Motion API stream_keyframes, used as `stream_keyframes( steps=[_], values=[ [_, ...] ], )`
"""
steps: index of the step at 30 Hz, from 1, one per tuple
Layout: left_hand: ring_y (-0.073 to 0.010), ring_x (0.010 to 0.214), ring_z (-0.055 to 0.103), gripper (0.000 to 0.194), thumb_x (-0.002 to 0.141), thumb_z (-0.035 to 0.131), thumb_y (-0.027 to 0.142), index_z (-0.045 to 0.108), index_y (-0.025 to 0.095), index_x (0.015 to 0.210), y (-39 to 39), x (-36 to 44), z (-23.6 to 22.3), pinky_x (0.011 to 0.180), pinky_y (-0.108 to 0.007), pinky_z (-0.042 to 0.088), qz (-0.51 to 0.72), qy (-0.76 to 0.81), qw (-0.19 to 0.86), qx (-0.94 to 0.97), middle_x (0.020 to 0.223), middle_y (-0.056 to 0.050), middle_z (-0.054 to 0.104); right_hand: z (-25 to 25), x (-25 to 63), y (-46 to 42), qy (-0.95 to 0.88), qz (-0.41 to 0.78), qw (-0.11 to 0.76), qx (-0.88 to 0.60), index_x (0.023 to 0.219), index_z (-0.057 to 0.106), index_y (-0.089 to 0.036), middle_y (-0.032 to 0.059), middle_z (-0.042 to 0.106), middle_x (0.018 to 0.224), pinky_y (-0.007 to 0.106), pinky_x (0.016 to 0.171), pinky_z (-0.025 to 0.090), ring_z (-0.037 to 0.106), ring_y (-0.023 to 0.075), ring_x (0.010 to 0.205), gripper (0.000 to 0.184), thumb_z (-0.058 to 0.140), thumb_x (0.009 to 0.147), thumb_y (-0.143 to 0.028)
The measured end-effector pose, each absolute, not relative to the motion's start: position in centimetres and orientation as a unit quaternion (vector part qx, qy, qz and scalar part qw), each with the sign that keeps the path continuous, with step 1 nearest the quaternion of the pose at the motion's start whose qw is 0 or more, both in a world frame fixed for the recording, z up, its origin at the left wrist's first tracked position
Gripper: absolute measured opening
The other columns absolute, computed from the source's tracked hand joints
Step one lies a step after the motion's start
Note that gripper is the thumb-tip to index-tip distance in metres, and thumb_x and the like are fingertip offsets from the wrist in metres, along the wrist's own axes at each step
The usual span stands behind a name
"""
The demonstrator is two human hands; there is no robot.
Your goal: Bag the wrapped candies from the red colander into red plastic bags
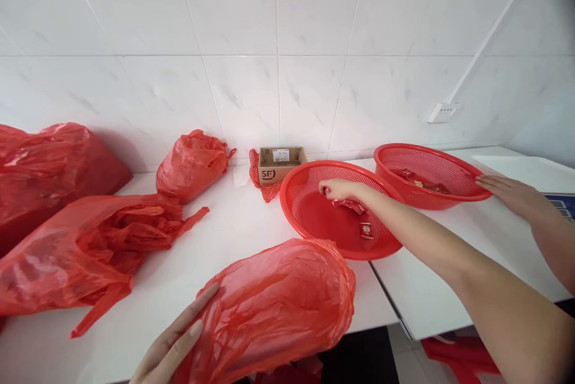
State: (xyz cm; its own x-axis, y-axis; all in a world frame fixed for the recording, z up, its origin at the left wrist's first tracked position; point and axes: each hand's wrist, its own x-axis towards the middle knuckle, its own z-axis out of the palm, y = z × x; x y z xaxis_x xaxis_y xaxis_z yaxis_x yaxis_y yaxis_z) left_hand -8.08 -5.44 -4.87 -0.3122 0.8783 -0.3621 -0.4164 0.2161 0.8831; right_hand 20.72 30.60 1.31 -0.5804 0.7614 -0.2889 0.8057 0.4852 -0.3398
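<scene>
My left hand (177, 336) grips the side of a thin red plastic bag (278, 306), fingers on the outer edge. The bag's rounded mouth spreads toward the near basket. Over that red perforated plastic basket (309, 213), my right hand (338, 189) is closed, with a small red packet (326, 190) showing at its fingertips. Below and beside the hand lie a few loose red-and-gold wrapped packets (366, 230). Printing on them is too small to read.
Another person's hand (507, 189) touches the rim of a second red basket (431, 159), which holds several packets. Filled red bags (191, 165) stand at left and back. A cardboard box (282, 163) sits by the wall. A tabletop seam (390, 300) runs right of the bag.
</scene>
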Motion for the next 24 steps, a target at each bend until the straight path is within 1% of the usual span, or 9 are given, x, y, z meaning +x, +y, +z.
stream_keyframes(
  steps=[4,6,8,12,15,19,20,22,24],
  values=[
    [-0.0348,0.139,0.040,0.053,0.074,0.072,0.048,0.069,0.029,0.123,-4.8,-7.4,-4.4,0.098,-0.037,0.051,0.592,0.568,0.528,0.221,0.145,-0.003,0.053,5.3,19.3,26.6,0.879,-0.305,-0.065,0.360,0.124,0.047,-0.019,0.0084,0.062,0.117,0.024,0.077,0.050,0.063,0.0143,0.090,0.034,0.041,0.091,-0.017],
    [-0.0340,0.140,0.038,0.052,0.075,0.072,0.045,0.068,0.030,0.124,-4.3,-6.8,-4.1,0.098,-0.034,0.051,0.598,0.567,0.522,0.221,0.148,-0.002,0.051,6.4,17.7,22.6,0.878,-0.396,-0.112,0.244,0.121,0.048,-0.019,0.0063,0.064,0.110,0.027,0.076,0.052,0.063,0.0137,0.083,0.031,0.044,0.090,-0.020],
    [-0.0337,0.140,0.038,0.054,0.075,0.072,0.043,0.066,0.032,0.127,-3.8,-6.0,-3.9,0.097,-0.032,0.053,0.605,0.555,0.528,0.217,0.150,-0.001,0.048,6.1,16.0,18.1,0.895,-0.410,-0.071,0.162,0.115,0.055,-0.020,0.0044,0.064,0.111,0.028,0.081,0.051,0.064,0.0137,0.088,0.029,0.050,0.086,-0.016],
    [-0.0347,0.139,0.041,0.059,0.077,0.071,0.043,0.060,0.033,0.134,-3.1,-4.5,-3.5,0.097,-0.036,0.054,0.607,0.546,0.538,0.211,0.152,-0.002,0.045,3.7,13.5,12.5,0.954,-0.273,0.017,0.125,0.126,0.059,-0.023,0.0101,0.062,0.125,0.039,0.092,0.048,0.059,0.0239,0.110,0.041,0.050,0.088,-0.013],
    [-0.0297,0.141,0.039,0.058,0.081,0.068,0.043,0.056,0.034,0.137,-3.0,-3.5,-2.8,0.101,-0.032,0.050,0.611,0.554,0.523,0.217,0.153,0.001,0.045,3.4,13.7,13.5,0.954,-0.282,-0.001,0.105,0.131,0.058,-0.026,0.0074,0.059,0.134,0.037,0.099,0.045,0.055,0.0227,0.121,0.039,0.052,0.092,-0.023],
    [-0.0263,0.143,0.035,0.059,0.083,0.066,0.043,0.054,0.032,0.139,-3.3,-2.9,-2.5,0.105,-0.030,0.046,0.610,0.578,0.484,0.243,0.154,0.001,0.043,4.6,16.7,20.0,0.910,-0.278,-0.133,0.277,0.131,0.055,-0.026,0.0055,0.062,0.131,0.030,0.094,0.047,0.060,0.0180,0.113,0.037,0.047,0.097,-0.037],
    [-0.0270,0.144,0.034,0.060,0.083,0.066,0.044,0.052,0.031,0.140,-3.4,-2.8,-2.5,0.106,-0.032,0.045,0.607,0.583,0.477,0.252,0.155,0.000,0.042,4.5,17.7,21.9,0.901,-0.236,-0.121,0.343,0.136,0.051,-0.027,0.0076,0.059,0.134,0.031,0.094,0.047,0.060,0.0200,0.113,0.042,0.049,0.095,-0.038],
    [-0.0281,0.145,0.031,0.063,0.083,0.065,0.045,0.051,0.030,0.142,-3.7,-2.7,-2.7,0.110,-0.037,0.040,0.597,0.593,0.468,0.271,0.156,-0.001,0.041,3.4,19.8,25.2,0.859,-0.157,0.018,0.487,0.148,0.036,-0.029,0.0134,0.043,0.149,0.035,0.086,0.050,0.063,0.0248,0.108,0.064,0.058,0.090,-0.042],
    [-0.0264,0.147,0.028,0.062,0.082,0.066,0.046,0.052,0.031,0.141,-4.1,-2.8,-2.9,0.115,-0.039,0.032,0.587,0.604,0.456,0.287,0.155,0.000,0.042,1.5,21.8,27.6,0.827,-0.146,0.091,0.535,0.144,0.043,-0.019,0.0232,0.050,0.139,0.036,0.074,0.052,0.067,0.0281,0.093,0.071,0.070,0.080,-0.034]
  ],
)
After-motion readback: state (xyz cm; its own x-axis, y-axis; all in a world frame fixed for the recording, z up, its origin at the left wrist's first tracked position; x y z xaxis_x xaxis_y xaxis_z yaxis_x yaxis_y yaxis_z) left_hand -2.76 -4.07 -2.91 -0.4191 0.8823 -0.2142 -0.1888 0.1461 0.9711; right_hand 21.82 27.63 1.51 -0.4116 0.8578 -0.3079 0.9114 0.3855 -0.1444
